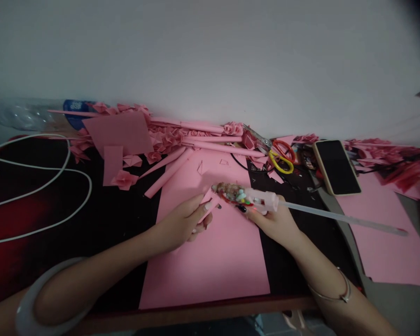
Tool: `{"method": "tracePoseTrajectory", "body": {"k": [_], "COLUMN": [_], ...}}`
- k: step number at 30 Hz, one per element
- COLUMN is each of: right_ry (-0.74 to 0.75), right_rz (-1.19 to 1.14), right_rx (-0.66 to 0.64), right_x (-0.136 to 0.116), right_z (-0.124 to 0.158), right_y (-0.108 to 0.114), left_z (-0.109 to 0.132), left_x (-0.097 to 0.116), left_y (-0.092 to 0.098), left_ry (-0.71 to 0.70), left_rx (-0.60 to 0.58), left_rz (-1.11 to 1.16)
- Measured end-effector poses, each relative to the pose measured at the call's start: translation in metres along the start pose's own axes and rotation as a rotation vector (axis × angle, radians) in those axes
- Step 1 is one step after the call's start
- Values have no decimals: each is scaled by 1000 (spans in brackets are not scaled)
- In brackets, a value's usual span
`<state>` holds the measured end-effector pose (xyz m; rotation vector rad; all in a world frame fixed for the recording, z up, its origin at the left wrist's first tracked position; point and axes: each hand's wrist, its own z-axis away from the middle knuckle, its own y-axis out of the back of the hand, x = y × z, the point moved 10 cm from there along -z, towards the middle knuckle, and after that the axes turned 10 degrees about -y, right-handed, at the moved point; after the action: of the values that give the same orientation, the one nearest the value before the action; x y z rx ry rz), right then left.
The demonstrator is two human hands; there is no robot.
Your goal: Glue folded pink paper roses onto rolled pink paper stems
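My right hand (275, 223) is closed around a decorated hot glue gun (261, 199), whose front is covered in colourful beads or charms. A long pale glue stick (343, 217) juts out of its back end toward the right. Between the fingers of my left hand (184, 219) is a small folded piece of pink paper (209, 205). The gun's tip meets or nearly meets the paper's upper edge; I cannot tell whether they touch. Below both hands lies a large pink paper sheet (210, 266) on the dark table.
Pink paper flowers (164, 138) and rolled paper tubes (170, 172) pile along the wall. Scissors (282, 158) with red and yellow handles lie right of them, near a phone (338, 167). A white cable (80, 172) loops at left, before a plastic bottle (31, 114). More pink sheets (388, 233) lie right.
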<state>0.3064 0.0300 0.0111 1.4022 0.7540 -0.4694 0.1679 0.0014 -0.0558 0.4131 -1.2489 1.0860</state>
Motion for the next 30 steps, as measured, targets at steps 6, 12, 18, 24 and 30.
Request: {"method": "tracePoseTrajectory", "body": {"k": [6, 12, 18, 24, 30], "right_ry": [52, 117, 103, 91, -27], "right_rz": [10, 9, 7, 12, -156], "right_rx": [111, -19, -9, -12, -78], "right_x": [-3, -12, -12, -11, -1], "right_z": [1, 6, 6, 5, 3], "right_y": [11, -3, -3, -2, -8], "left_z": [0, 1, 0, 1, 0], "left_x": [3, 6, 5, 4, 4], "left_y": [1, 0, 2, 3, 4], "left_ry": [-32, -30, -30, -44, -30], "left_rx": [6, 22, 49, 57, 69], "left_rz": [4, -7, -9, -21, -22]}}
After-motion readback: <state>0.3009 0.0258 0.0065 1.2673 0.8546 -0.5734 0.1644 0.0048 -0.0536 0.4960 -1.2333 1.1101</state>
